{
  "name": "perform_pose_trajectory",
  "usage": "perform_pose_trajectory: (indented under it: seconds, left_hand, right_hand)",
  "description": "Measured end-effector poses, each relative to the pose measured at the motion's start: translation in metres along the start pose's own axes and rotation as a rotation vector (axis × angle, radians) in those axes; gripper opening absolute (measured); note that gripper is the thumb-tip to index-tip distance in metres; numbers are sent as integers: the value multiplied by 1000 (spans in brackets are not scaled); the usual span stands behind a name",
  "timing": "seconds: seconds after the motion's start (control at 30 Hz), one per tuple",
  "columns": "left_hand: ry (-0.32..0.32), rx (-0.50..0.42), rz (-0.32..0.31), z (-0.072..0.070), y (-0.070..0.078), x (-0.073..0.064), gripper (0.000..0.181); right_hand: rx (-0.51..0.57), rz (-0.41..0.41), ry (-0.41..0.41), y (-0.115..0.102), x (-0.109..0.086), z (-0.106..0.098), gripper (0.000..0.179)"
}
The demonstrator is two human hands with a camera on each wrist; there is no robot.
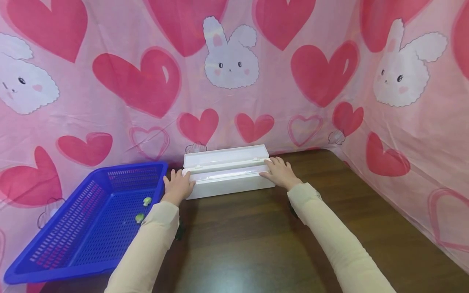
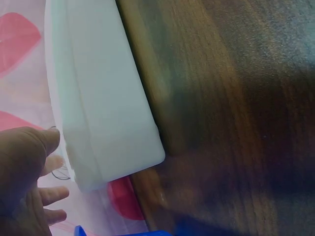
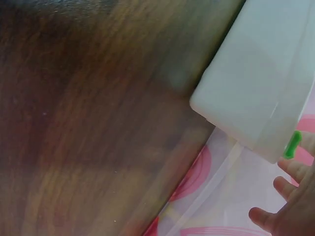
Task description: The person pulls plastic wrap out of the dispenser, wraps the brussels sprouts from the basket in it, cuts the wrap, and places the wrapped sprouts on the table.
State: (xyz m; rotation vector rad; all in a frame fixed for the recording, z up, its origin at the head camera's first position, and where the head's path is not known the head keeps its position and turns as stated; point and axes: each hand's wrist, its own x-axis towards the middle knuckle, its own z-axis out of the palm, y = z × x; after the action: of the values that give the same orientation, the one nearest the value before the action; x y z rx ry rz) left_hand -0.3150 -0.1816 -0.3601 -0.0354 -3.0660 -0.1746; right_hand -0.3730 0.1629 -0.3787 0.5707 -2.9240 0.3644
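A long white box (image 1: pixel 231 187) stands at the back of the table with its hinged lid (image 1: pixel 227 156) raised. My left hand (image 1: pixel 178 186) is at the box's left end, fingers spread. At the opposite end, my right hand (image 1: pixel 281 173) has its fingers extended near the top edge. In the left wrist view, the left thumb (image 2: pixel 42 140) lies beside the box's upper edge. A small green piece (image 3: pixel 292 144) shows between the box corner and the right fingers in the right wrist view; its kind is unclear. The box's inside is mostly hidden.
To the left sits a blue plastic basket (image 1: pixel 66 273) with perforated sides. Two small green-and-white pieces, one farther back (image 1: pixel 147 201) and one nearer (image 1: pixel 139 218), lie in it. A pink heart-and-rabbit cloth (image 1: pixel 227 103) hangs behind the brown wooden table (image 1: pixel 249 244).
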Motion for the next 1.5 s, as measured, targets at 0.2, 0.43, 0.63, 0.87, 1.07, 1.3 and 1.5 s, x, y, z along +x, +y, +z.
perform_pose_trajectory:
  seconds: [0.2,0.43,0.63,0.87,1.07,1.3,1.5]
  left_hand:
    - [26,26,45,2,-1,-2,39]
    - [133,5,41,3,-1,-4,33]
    - [235,15,62,6,-1,0,18]
    - [301,36,104,10,-2,3,13]
    - [318,40,107,14,-5,3,13]
    - [320,-2,100,16,-8,3,14]
    - [292,-67,85,12,-5,2,17]
  right_hand:
    - [25,-48,51,5,-3,6,56]
    - [38,-102,122,6,-6,8,38]
    - [26,-150,186,9,-4,11,29]
    - [59,-161,223,11,-5,13,22]
    - [113,-138,298,10,-3,18,14]
    - [130,-94,404,7,5,26,9]
    - [120,-35,458,3,8,28,10]
